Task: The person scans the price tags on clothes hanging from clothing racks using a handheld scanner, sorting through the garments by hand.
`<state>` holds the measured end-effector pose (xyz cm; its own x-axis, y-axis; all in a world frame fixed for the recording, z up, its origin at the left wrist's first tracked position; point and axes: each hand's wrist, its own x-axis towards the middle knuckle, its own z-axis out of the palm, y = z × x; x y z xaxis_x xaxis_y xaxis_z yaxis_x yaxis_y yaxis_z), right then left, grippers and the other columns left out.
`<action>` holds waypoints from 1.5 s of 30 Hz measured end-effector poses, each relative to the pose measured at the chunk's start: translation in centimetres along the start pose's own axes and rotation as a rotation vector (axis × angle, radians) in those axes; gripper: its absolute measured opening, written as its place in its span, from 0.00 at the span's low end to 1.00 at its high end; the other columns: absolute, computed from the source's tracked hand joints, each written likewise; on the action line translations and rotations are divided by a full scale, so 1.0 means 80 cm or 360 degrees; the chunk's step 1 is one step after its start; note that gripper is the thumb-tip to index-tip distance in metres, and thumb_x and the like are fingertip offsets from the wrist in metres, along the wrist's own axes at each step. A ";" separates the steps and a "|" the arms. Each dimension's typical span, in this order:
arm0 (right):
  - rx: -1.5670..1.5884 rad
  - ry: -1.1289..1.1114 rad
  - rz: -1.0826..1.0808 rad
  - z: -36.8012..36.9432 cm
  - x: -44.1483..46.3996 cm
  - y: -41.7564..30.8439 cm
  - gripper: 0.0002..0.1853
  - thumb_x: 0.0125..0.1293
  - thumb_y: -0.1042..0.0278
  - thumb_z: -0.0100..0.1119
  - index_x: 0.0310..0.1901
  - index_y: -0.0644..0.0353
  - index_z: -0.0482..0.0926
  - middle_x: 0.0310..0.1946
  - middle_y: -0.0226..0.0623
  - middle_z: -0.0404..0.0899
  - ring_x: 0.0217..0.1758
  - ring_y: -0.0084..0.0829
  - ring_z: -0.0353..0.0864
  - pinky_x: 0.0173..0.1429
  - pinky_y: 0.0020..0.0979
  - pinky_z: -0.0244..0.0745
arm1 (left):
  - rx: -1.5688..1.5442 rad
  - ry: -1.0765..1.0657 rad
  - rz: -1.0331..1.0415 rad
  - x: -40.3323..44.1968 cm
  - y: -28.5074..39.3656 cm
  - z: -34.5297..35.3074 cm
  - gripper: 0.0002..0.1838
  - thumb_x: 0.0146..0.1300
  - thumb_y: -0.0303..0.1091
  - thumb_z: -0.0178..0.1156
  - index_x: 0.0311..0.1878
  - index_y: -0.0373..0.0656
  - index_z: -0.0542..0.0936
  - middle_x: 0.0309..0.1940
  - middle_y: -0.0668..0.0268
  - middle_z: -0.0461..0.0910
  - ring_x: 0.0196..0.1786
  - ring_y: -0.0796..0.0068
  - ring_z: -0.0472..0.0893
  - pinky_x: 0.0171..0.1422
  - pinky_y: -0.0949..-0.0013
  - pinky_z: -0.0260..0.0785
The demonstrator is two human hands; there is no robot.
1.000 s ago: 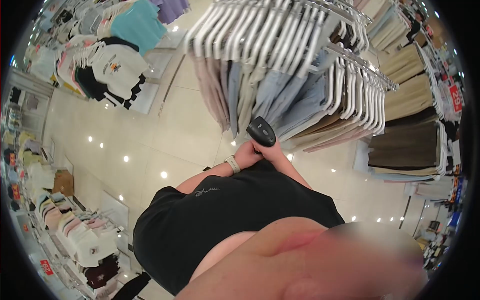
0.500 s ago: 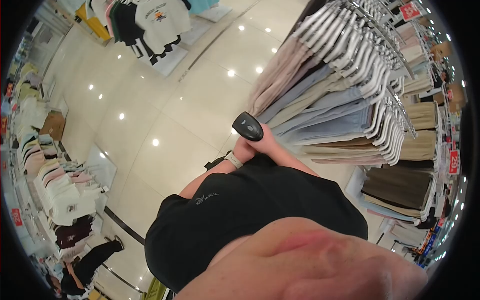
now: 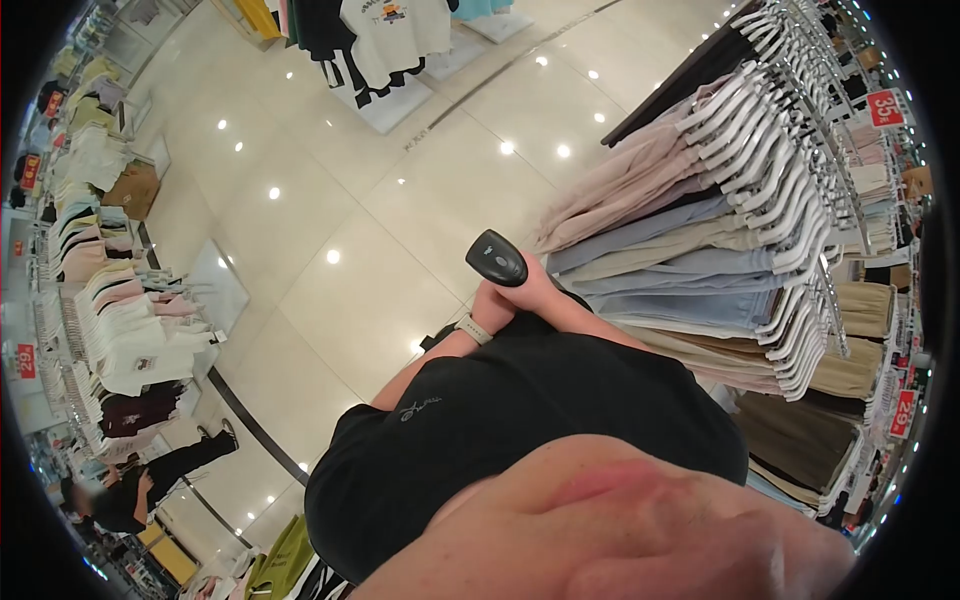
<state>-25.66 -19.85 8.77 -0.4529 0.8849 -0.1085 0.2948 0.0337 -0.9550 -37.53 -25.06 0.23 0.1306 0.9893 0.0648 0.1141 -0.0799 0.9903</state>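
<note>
A black handheld barcode scanner [image 3: 497, 258] is held out in front of my body, with its rounded top facing up. My right hand [image 3: 537, 287] is closed around its lower part. Against it, just below the scanner, lies my left hand [image 3: 491, 305], a pale watch [image 3: 473, 329] on its wrist. The left fingers are hidden behind the right hand, so their grip does not show. Trousers [image 3: 670, 262] in pink, blue and beige hang close by on the right, apart from both hands.
White hangers [image 3: 765, 170] line a metal rack on the right, with a red price sign [image 3: 886, 108] beyond. Shirts [image 3: 140, 345] hang along the left. A display of T-shirts [image 3: 395, 35] stands ahead on the glossy tiled floor [image 3: 300, 230]. Another person [image 3: 150, 485] stands at lower left.
The view has shifted: the trouser rack and the T-shirt display sit further right in the frame. The hands and scanner keep nearly the same pose. The other person's head and arm show more fully.
</note>
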 end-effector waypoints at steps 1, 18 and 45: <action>0.0022 0.0008 0.0002 -0.003 0.007 0.004 0.16 0.55 0.69 0.69 0.44 0.64 0.81 0.35 0.44 0.86 0.35 0.34 0.82 0.47 0.35 0.79 | -0.0016 0.0018 -0.0004 0.009 0.002 0.001 0.16 0.59 0.26 0.66 0.52 0.40 0.81 0.50 0.55 0.85 0.56 0.58 0.83 0.59 0.57 0.74; 0.0365 0.0604 0.0272 -0.151 0.173 0.053 0.13 0.60 0.67 0.71 0.42 0.65 0.82 0.34 0.42 0.87 0.36 0.32 0.85 0.44 0.35 0.80 | 0.0152 -0.0637 -0.0419 0.270 -0.013 0.021 0.16 0.57 0.29 0.72 0.47 0.36 0.81 0.38 0.57 0.86 0.42 0.66 0.86 0.47 0.62 0.77; 0.0393 0.1242 0.0511 -0.202 0.500 0.054 0.10 0.62 0.66 0.70 0.39 0.63 0.82 0.27 0.32 0.83 0.27 0.22 0.80 0.31 0.33 0.76 | 0.0264 -0.1225 -0.0234 0.629 -0.089 -0.121 0.24 0.50 0.35 0.75 0.49 0.39 0.77 0.37 0.56 0.86 0.38 0.57 0.86 0.45 0.59 0.78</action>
<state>-28.87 23.19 4.74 0.3517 0.9025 -0.2487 0.0778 -0.2930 -0.9530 -41.34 26.51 -2.38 0.7387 0.6342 -0.2281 0.3200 -0.0321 0.9469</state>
